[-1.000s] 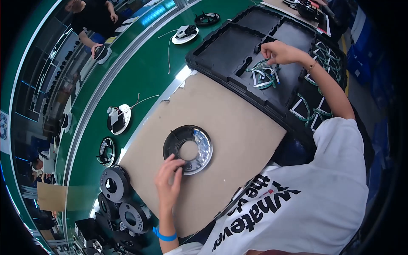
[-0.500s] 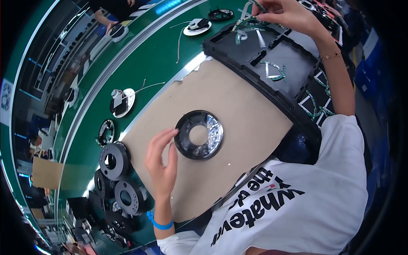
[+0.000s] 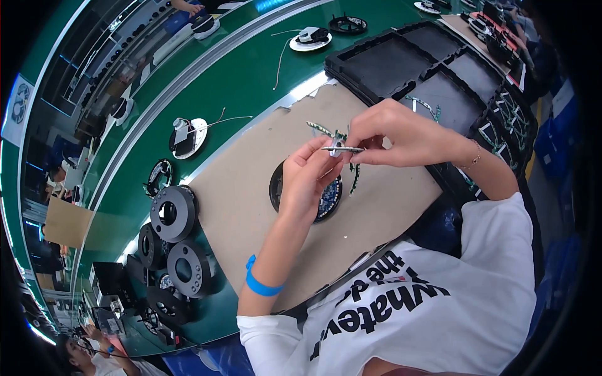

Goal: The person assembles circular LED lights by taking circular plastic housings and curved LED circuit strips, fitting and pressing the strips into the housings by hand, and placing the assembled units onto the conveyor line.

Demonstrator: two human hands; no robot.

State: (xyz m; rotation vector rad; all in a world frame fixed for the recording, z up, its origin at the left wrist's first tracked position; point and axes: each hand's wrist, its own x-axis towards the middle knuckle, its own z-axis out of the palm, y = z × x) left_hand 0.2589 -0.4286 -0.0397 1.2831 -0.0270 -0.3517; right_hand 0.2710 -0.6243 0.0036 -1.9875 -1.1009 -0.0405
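Both hands meet above the brown cardboard sheet [image 3: 251, 182]. Between them is a bundle of thin green curved circuit strips [image 3: 355, 178] with white ribbon cables. My left hand [image 3: 307, 178] pinches the near side of the bundle with thumb and fingers. Closed on its other side is my right hand [image 3: 392, 138], fingertips together at the strips. Below my left hand lies a round black ring housing [image 3: 276, 191] with a blue-white circuit board [image 3: 330, 199] in it; the hand hides much of both.
A black divided tray [image 3: 376, 59] holding more green strips stands at the far right. Grey ring covers [image 3: 172, 213] are stacked at the left. White discs with cabled parts [image 3: 199, 139] lie on the green table [image 3: 232, 81]. Another person [image 3: 88, 357] is at the lower left.
My right hand has come from over the tray to the cardboard, bringing the green strips. My left hand, open beside the ring housing before, has risen over it and now grips the strips too.
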